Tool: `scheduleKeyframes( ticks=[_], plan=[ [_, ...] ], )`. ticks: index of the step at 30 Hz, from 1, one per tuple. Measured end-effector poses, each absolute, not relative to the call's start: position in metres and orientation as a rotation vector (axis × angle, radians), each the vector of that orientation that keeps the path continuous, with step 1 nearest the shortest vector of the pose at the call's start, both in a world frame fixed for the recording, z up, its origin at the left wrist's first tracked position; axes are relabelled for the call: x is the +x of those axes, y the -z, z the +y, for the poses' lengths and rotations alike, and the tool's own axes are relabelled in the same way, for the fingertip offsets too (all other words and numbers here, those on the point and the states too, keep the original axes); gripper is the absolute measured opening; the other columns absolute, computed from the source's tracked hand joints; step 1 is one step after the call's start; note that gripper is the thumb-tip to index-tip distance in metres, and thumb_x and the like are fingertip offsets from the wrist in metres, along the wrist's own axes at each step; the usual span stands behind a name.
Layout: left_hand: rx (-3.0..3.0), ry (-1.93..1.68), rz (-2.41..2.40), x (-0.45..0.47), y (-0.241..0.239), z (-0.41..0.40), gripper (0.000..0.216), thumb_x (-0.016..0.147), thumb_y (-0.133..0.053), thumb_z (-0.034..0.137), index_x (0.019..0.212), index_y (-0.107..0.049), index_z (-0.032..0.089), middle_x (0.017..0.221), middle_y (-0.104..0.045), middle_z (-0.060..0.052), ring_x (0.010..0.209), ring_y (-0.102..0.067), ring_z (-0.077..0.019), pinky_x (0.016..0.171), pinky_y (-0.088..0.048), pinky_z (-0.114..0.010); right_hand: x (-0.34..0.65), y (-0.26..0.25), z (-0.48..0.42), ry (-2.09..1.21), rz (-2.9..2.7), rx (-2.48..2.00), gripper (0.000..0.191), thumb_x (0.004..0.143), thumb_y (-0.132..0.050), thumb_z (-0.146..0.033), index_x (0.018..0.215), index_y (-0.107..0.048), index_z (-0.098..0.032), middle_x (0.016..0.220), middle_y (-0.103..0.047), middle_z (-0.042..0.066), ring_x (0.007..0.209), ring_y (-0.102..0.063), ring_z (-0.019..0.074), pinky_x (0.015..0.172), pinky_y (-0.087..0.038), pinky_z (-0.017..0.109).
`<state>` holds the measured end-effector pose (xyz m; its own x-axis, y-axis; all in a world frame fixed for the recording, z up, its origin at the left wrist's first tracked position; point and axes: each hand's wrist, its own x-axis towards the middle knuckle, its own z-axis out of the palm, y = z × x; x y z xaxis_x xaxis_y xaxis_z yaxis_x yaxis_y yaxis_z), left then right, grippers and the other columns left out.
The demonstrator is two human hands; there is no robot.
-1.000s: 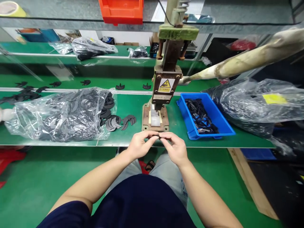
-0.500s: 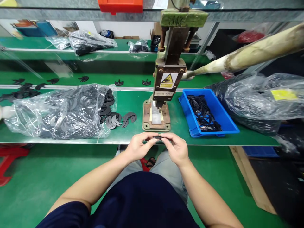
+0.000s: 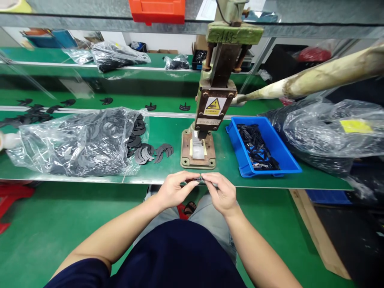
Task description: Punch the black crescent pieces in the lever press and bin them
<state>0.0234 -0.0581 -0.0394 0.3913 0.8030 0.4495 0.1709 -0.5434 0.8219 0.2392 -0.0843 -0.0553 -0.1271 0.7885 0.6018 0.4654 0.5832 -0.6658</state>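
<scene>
The left grip [image 3: 175, 189] and right grip [image 3: 222, 193] mostly hide the dark piece [image 3: 200, 179].

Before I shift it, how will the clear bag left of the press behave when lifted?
The clear bag will probably sag, being thin and creased. It may feel heavy, looking well filled. Dark pieces could slip out, since several lie loose by the bag's right end.

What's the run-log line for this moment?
Left hand: pinching small dark part | Right hand: pinching same part | Press: beyond hands, on green bench | Blue bin: right of press, holding black pieces
</scene>
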Motion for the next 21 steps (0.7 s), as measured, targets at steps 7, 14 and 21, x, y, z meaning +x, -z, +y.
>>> scheduleKeyframes(
  ticks=[7,14,21],
  plan=[
    [2.177,-1.269,0.814,0.014,0.042,-0.019,0.01,0.098,-0.068,0.02,0.106,-0.075,0.021,0.103,-0.078,-0.006,0.097,-0.073,-0.017,0.089,-0.06,-0.031,0.252,0.041,-0.068,-0.351,-1.818,-1.097,0.032,0.094,-0.067,-0.023,0.125,-0.07,-0.028,0.121,-0.076,0.007,0.115,-0.072,0.022,0.103,-0.062,0.045],
    [2.32,-1.073,1.269,0.016,0.056,0.086,0.019,0.102,-0.062,0.026,0.111,-0.078,0.022,0.112,-0.08,-0.006,0.104,-0.074,-0.0203,0.096,-0.057,-0.033,0.298,-0.106,-0.006,-0.096,-1.455,-0.751,0.054,0.092,-0.07,-0.053,0.136,-0.058,-0.024,0.13,-0.064,0.011,0.124,-0.067,0.0232,0.112,-0.056,0.047],
    [2.784,-0.79,1.169,0.035,0.052,0.102,0.031,0.101,-0.055,0.018,0.122,-0.077,0.024,0.118,-0.076,-0.008,0.111,-0.068,-0.0253,0.095,-0.056,-0.038,0.282,-0.179,0.023,-0.163,-1.598,-0.516,0.03,0.094,-0.071,-0.044,0.094,-0.062,-0.016,0.08,-0.065,-0.006,0.074,-0.066,0.007,0.08,-0.058,0.031]
  ],
)
